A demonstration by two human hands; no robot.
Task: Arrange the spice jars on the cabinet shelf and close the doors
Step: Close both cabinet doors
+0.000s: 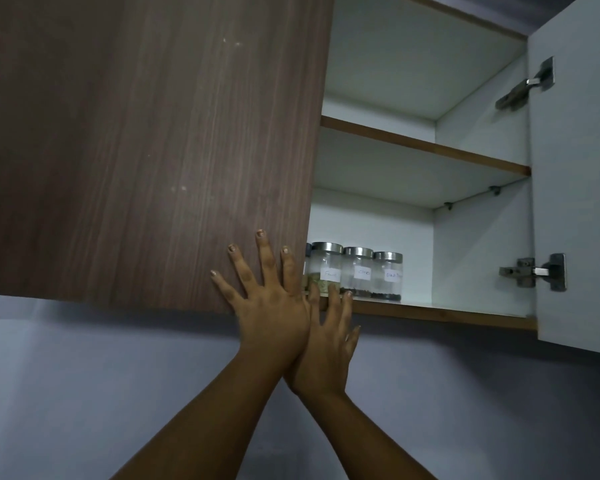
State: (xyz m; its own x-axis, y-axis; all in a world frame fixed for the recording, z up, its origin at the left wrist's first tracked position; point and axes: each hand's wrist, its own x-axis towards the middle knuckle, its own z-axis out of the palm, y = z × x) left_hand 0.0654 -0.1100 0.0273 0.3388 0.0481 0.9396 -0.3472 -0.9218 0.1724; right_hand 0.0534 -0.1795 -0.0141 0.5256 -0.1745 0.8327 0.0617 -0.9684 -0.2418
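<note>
On the bottom shelf, spice jars, brown door partly covering one

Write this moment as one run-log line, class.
left hand: flat on left door | right hand: open beside it | right door: open | jars: on bottom shelf

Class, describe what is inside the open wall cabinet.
Three clear glass jars with silver lids and white labels stand in a row on the bottom shelf. A fourth jar peeks out beside the brown wood-grain door, which hides everything further left.
</note>
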